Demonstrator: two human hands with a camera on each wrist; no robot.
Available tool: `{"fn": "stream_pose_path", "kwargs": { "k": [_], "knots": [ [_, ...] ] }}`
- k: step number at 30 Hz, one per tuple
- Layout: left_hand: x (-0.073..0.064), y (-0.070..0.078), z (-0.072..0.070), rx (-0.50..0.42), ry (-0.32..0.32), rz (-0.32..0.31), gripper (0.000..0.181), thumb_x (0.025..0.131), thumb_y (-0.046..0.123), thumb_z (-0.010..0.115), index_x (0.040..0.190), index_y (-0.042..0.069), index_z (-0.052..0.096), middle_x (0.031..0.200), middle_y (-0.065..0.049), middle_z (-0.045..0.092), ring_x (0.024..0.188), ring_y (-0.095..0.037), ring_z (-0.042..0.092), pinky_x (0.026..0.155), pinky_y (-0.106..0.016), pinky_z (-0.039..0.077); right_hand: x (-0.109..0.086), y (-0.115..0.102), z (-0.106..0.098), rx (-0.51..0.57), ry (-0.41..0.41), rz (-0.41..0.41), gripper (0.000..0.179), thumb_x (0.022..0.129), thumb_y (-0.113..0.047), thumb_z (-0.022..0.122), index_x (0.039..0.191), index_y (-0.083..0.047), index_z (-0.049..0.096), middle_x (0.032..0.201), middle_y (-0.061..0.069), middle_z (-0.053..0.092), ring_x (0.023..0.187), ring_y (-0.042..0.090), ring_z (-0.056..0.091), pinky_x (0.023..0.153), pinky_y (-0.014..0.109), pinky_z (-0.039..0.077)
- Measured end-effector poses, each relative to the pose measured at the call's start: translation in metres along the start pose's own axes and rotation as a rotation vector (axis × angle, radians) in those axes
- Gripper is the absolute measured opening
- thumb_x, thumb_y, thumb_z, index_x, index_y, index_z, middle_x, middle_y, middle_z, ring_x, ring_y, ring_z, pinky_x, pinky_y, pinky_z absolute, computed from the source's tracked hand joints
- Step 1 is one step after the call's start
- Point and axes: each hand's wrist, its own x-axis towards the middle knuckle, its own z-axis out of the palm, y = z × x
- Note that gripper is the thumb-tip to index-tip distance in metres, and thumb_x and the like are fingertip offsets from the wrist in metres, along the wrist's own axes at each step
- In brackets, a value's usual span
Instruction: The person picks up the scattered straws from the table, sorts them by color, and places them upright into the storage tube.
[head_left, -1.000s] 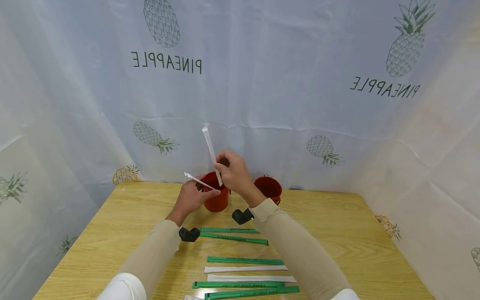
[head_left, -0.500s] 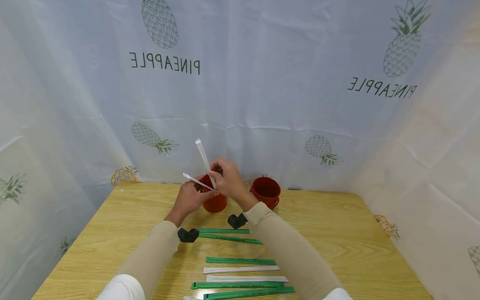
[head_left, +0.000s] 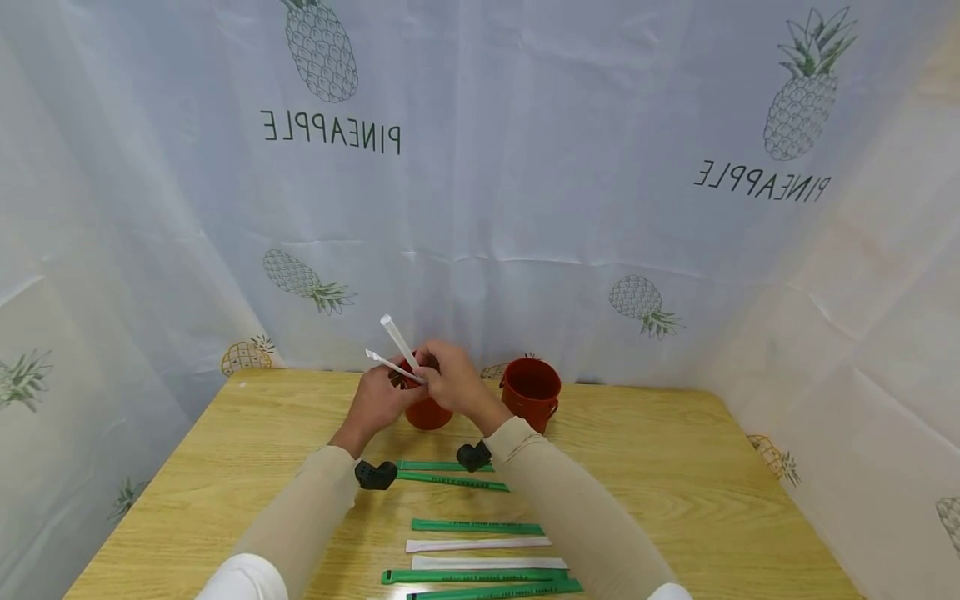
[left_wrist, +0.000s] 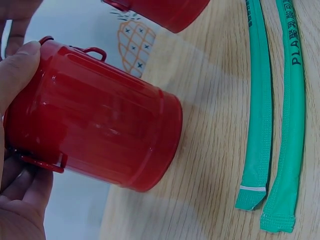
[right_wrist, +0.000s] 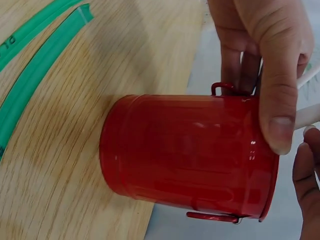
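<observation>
My left hand [head_left: 377, 402] grips a small red metal bucket [left_wrist: 100, 115] near its rim, thumb along the outer wall and fingers by the wire handle. In my right hand [head_left: 456, 385] a white paper-wrapped straw [head_left: 397, 337] is pinched over the bucket's mouth, its top tilted left. A second white wrapped straw [head_left: 385, 361] slants across the mouth, sticking out to the left. The right wrist view shows the bucket [right_wrist: 185, 150] with the left thumb pressed on it and my right fingertips [right_wrist: 306, 167] beside the rim. The straws' lower ends are hidden.
Another red bucket [head_left: 530, 404] stands just to the right. Toward the front of the wooden table [head_left: 660, 483] lie several wrapped straws, green [head_left: 480, 527] and white [head_left: 487, 563], in rows. A pineapple-print curtain [head_left: 480, 200] hangs behind the table.
My right hand has moved down and slightly left, bringing its white straw lower at the red bucket. The left hand keeps its grip. More of the other bucket shows now.
</observation>
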Motion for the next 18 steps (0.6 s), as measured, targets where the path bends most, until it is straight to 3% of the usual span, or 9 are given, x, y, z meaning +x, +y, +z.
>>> {"fn": "stream_pose_path", "kwargs": {
  "k": [5,7,11,14,18],
  "knots": [
    [-0.001,0.000,-0.001,-0.004,0.006,-0.012,0.053,0.092,0.032,0.080,0.137,0.010,0.064,0.139,-0.014,0.066,0.129,-0.037,0.064,0.106,-0.053,0.056,-0.002,0.006,0.001,-0.105,-0.041,-0.016,0.006,0.101,-0.007,0.067,0.105,-0.004,0.071,0.104,0.010,0.071,0.091,0.020,0.063,0.083,0.029,0.058],
    [-0.001,-0.001,-0.002,-0.001,0.003,-0.011,0.061,0.092,0.031,0.080,0.144,0.005,0.059,0.143,-0.017,0.064,0.131,-0.039,0.063,0.106,-0.053,0.057,-0.004,0.008,0.001,-0.117,-0.053,-0.011,0.009,0.100,-0.006,0.068,0.107,-0.004,0.073,0.107,0.009,0.072,0.094,0.020,0.065,0.085,0.030,0.060],
    [-0.001,-0.001,-0.001,0.014,0.001,0.035,0.067,0.093,0.030,0.080,0.149,0.003,0.055,0.142,-0.018,0.065,0.127,-0.038,0.064,0.101,-0.048,0.060,-0.011,0.011,-0.001,-0.065,-0.044,-0.008,0.014,0.100,-0.005,0.067,0.112,-0.002,0.073,0.109,0.011,0.071,0.095,0.022,0.064,0.087,0.031,0.061],
    [-0.001,-0.002,0.000,0.017,0.010,0.068,0.062,0.092,0.032,0.081,0.145,0.006,0.060,0.135,-0.015,0.070,0.117,-0.034,0.067,0.094,-0.043,0.063,-0.019,0.013,-0.005,0.000,-0.010,-0.007,0.016,0.100,-0.005,0.067,0.115,0.001,0.071,0.109,0.012,0.070,0.094,0.021,0.062,0.084,0.028,0.059],
    [-0.001,-0.001,0.002,-0.007,0.010,0.073,0.064,0.090,0.034,0.084,0.143,0.007,0.061,0.135,-0.013,0.070,0.116,-0.032,0.067,0.093,-0.042,0.064,-0.036,0.016,-0.013,0.117,0.058,0.040,0.017,0.101,-0.009,0.068,0.115,0.001,0.070,0.109,0.011,0.071,0.093,0.020,0.063,0.081,0.026,0.058]
  ]
}}
